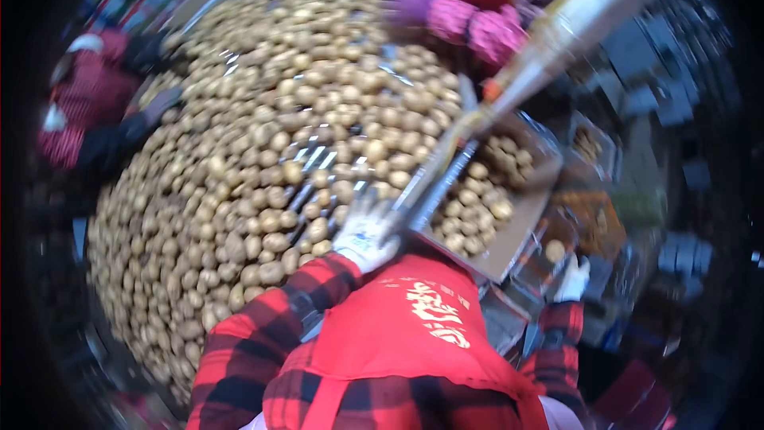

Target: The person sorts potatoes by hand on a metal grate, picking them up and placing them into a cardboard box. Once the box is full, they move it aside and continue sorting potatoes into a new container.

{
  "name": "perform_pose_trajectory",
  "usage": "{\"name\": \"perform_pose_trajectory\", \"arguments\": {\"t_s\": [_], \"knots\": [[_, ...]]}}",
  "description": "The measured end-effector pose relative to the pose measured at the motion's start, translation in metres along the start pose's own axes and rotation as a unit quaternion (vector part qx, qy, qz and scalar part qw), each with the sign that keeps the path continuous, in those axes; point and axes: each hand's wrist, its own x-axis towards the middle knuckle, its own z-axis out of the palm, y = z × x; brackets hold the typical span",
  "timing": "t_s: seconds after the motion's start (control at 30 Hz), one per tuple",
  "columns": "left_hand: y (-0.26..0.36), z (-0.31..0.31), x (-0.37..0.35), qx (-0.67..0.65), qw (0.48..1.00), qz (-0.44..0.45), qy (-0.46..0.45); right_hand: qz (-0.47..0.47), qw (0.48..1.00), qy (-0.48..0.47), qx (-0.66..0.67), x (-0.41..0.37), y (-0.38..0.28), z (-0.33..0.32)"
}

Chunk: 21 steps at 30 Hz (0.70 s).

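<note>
My left hand [368, 231], in a white glove with blue print, reaches palm down over the near edge of a large heap of potatoes [263, 143]. Its fingers are stretched out, and nothing shows in them. Dark gaps of a slatted surface [306, 195] appear among the potatoes beside it. Off to the right, my gloved right hand [573, 279] is low and slightly blurred, fingers extended. A single potato [555, 251] is just beyond its fingertips, seemingly apart from them. Between my hands stands a lined cardboard box [521, 247] holding potatoes.
A thick, plastic-wrapped post [557, 32] slants down beside the box. Across the heap, a co-worker's purple glove [407, 10] touches potatoes; another person in a red checked top [95, 96] works at the left. An orange-brown container [593, 219] and more boxes [637, 56] are at the right.
</note>
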Motion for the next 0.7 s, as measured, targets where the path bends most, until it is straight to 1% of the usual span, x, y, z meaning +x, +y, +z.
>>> {"name": "perform_pose_trajectory", "arguments": {"t_s": [0.03, 0.07, 0.1, 0.13, 0.17, 0.2, 0.23, 0.27, 0.3, 0.33, 0.4, 0.43, 0.47, 0.53, 0.6, 0.63, 0.7], "knots": [[0.0, -0.001, 0.0, -0.022, 0.999, -0.002, 0.023, -0.092, 0.993, 0.0, -0.077, 0.0, -0.01, 0.018], [-0.009, 0.004, -0.009, -0.046, 0.998, 0.006, 0.045, -0.182, 0.971, 0.014, -0.154, 0.003, -0.018, 0.036], [-0.01, 0.006, -0.014, -0.04, 0.999, -0.004, 0.034, -0.183, 0.975, -0.032, -0.124, -0.025, -0.058, 0.069], [-0.013, 0.006, -0.017, -0.035, 0.999, -0.008, 0.023, -0.182, 0.976, -0.075, -0.095, -0.074, -0.107, 0.116], [-0.012, -0.001, -0.02, -0.042, 0.999, -0.02, 0.026, -0.31, 0.932, -0.146, -0.116, -0.097, -0.129, 0.153], [-0.016, -0.001, -0.022, -0.023, 0.998, -0.049, 0.038, -0.424, 0.871, -0.187, -0.161, -0.118, -0.144, 0.187], [-0.024, -0.002, -0.026, -0.003, 0.996, -0.076, 0.049, -0.533, 0.795, -0.219, -0.188, -0.139, -0.16, 0.222], [-0.033, -0.004, -0.031, 0.018, 0.993, -0.103, 0.057, -0.624, 0.712, -0.218, -0.237, -0.164, -0.168, 0.252], [-0.039, -0.022, -0.037, 0.043, 0.986, -0.155, 0.052, -0.652, 0.686, -0.237, -0.22, -0.193, -0.174, 0.276], [-0.055, -0.015, -0.047, 0.122, 0.974, -0.174, 0.077, -0.677, 0.66, -0.253, -0.204, -0.216, -0.18, 0.296], [-0.062, -0.041, -0.061, 0.062, 0.958, -0.261, 0.107, -0.685, 0.633, -0.313, -0.178, -0.231, -0.182, 0.336], [-0.069, -0.048, -0.073, 0.038, 0.945, -0.319, 0.063, -0.681, 0.622, -0.343, -0.177, -0.233, -0.187, 0.355], [-0.085, -0.031, -0.089, 0.064, 0.944, -0.31, 0.089, -0.685, 0.621, -0.349, -0.154, -0.24, -0.196, 0.373], [-0.084, -0.041, -0.096, 0.069, 0.938, -0.33, 0.081, -0.698, 0.61, -0.359, -0.11, -0.257, -0.229, 0.411], [-0.089, -0.038, -0.097, 0.064, 0.94, -0.33, 0.062, -0.72, 0.586, -0.363, -0.074, -0.268, -0.261, 0.459], [-0.089, -0.04, -0.096, 0.068, 0.941, -0.328, 0.058, -0.726, 0.583, -0.356, -0.077, -0.276, -0.279, 0.485], [-0.089, -0.043, -0.094, 0.068, 0.941, -0.328, 0.042, -0.716, 0.596, -0.355, -0.081, -0.282, -0.297, 0.554]]}}
